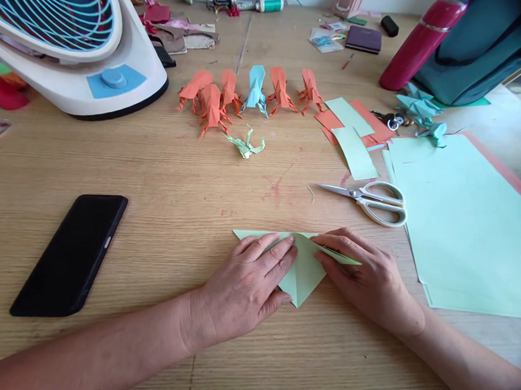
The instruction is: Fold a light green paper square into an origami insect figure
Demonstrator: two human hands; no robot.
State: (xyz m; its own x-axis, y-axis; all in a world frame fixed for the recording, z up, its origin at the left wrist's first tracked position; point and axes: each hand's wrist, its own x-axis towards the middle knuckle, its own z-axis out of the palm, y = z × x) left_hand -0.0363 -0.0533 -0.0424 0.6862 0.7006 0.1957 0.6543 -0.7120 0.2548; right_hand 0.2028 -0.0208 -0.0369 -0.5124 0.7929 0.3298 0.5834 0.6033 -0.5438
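Note:
A folded sheet of light green paper (pixel 307 268) lies on the wooden table, one corner pointing toward me and a crease down its middle. My left hand (pixel 252 278) rests flat on its left part, fingers stretched out and pressing it down. On the right, my right hand (pixel 367 277) pinches a raised flap of the same paper between thumb and fingers. The flap stands up at a slant, and part of the paper is hidden under both hands. Scissors (pixel 357 196) with white handles lie just beyond my right hand.
Several orange origami figures (pixel 279 88) and a blue one (pixel 255 89) stand farther back, behind a small green folded figure (pixel 246 144). A black phone (pixel 70 254) lies at left; green sheets (pixel 465 218) lie at right. A white fan (pixel 103 81) and a red flask (pixel 423 44) stand behind.

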